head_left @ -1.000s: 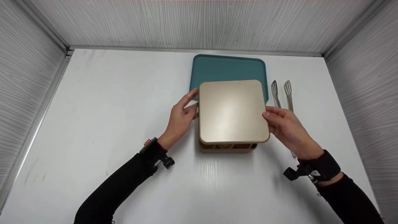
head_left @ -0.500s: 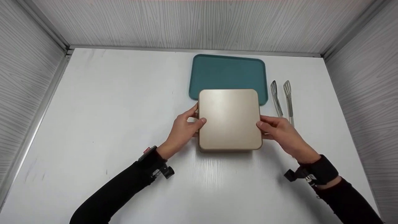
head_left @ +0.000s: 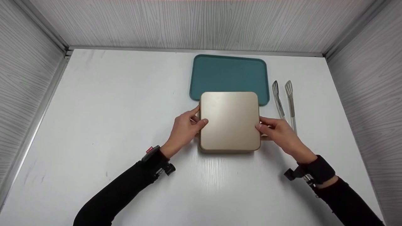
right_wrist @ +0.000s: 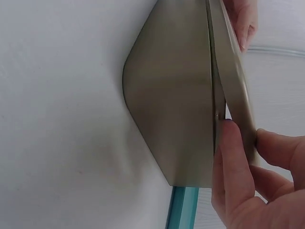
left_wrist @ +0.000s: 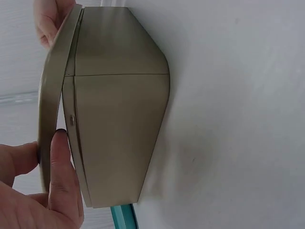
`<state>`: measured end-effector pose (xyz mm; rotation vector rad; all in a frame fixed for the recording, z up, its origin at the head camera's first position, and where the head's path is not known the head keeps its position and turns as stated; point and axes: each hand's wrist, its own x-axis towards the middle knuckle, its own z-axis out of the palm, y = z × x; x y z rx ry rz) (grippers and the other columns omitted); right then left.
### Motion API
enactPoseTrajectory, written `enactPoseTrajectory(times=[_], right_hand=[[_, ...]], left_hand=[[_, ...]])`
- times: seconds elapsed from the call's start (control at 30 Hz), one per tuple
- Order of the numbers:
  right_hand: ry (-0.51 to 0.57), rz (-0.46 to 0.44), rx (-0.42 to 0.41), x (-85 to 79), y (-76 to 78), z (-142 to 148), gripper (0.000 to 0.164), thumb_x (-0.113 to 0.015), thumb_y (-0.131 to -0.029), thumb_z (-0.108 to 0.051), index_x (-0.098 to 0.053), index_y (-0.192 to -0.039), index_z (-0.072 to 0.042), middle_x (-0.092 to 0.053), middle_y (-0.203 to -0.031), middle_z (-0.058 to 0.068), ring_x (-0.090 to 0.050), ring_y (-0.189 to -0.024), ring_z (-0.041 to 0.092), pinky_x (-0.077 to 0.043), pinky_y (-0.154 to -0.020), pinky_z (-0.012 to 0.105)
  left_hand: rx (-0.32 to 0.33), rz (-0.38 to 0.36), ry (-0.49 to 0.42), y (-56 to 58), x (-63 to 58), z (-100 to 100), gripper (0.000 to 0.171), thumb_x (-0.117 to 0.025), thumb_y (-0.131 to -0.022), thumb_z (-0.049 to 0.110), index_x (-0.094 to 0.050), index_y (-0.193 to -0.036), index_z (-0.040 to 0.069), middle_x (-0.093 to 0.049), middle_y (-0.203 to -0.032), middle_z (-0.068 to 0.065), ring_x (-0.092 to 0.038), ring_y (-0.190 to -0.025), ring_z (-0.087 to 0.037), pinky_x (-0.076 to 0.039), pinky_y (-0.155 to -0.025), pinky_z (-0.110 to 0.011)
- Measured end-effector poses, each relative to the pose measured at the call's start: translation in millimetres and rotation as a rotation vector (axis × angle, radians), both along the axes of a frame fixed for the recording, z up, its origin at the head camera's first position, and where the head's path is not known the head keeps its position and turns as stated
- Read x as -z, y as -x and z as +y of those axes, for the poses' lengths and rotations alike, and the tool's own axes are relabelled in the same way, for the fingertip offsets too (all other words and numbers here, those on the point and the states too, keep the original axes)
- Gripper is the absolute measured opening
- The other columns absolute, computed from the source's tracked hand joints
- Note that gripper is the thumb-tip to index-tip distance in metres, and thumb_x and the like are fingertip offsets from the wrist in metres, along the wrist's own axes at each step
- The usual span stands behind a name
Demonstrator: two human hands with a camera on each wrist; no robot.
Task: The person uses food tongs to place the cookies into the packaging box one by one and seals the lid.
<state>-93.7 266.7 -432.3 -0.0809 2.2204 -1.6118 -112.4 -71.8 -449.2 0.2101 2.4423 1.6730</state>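
Gold-coloured metal catches the light in the middle of the white table [head_left: 110, 110]: a square tin box [head_left: 230, 150] with its flat lid [head_left: 230, 120] sitting on top, and a person holding that lid from both sides. The left hand [head_left: 185, 130] comes at it from the left edge, thumb laid on the top face and fingers curled under the rim; the right hand [head_left: 278, 131] mirrors it on the right edge, its grip likewise pinching the lid between thumb and fingers. From the left wrist view the lid [left_wrist: 55, 102] looks not quite seated, with a thin gap along the side of the box [left_wrist: 119, 129], and the right wrist view shows the same narrow slit between lid [right_wrist: 233, 81] and box [right_wrist: 176, 105]. Being square, the lid has no real long axis; its edges run straight with the table's edges, top face pointing up, and it lies squarely between the two hands, neither nearer than the other. Just behind the box, touching or nearly touching its far edge, lies a teal tray [head_left: 229, 73], its longer side running left to right. Just right of the box and tray lie metal tongs [head_left: 284, 100], their length running away from the person, tips toward the back wall, close beside the right hand's knuckles.
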Motion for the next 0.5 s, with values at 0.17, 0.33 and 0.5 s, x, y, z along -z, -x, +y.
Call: enactPoseTrajectory(times=[0.17, 0.33, 0.5], right_hand=[[-0.024, 0.01, 0.002, 3.8, 2.4, -1.3, 0.057, -0.065, -0.104, -0.021, -0.047, -0.152, 0.004, -0.063, -0.131, 0.025, -0.072, -0.098, 0.013, -0.061, -0.086, 0.031], [-0.054, 0.035, 0.003, 5.0, 3.4, -4.7, 0.056, -0.066, -0.104, -0.021, -0.048, -0.151, 0.005, -0.065, -0.13, 0.024, -0.072, -0.097, 0.012, -0.061, -0.086, 0.029], [-0.067, 0.065, 0.024, 6.3, 2.5, -7.7, 0.055, -0.067, -0.103, -0.02, -0.05, -0.149, 0.005, -0.066, -0.118, 0.023, -0.073, -0.097, 0.011, -0.061, -0.085, 0.029]], left_hand=[[-0.003, -0.016, 0.002, 2.4, -1.7, 1.1, 0.064, -0.071, -0.099, 0.024, -0.047, -0.154, 0.002, -0.061, -0.102, -0.009, -0.071, -0.082, -0.016, -0.061, -0.062, -0.029], [-0.024, -0.021, 0.031, 5.1, -3.2, 0.9, 0.061, -0.071, -0.099, 0.022, -0.05, -0.153, 0.004, -0.06, -0.113, -0.011, -0.07, -0.09, -0.019, -0.061, -0.068, -0.03], [-0.031, -0.014, 0.087, 7.3, -0.4, 0.4, 0.059, -0.071, -0.099, 0.025, -0.053, -0.151, 0.005, -0.06, -0.127, -0.013, -0.066, -0.103, -0.022, -0.057, -0.083, -0.032]])
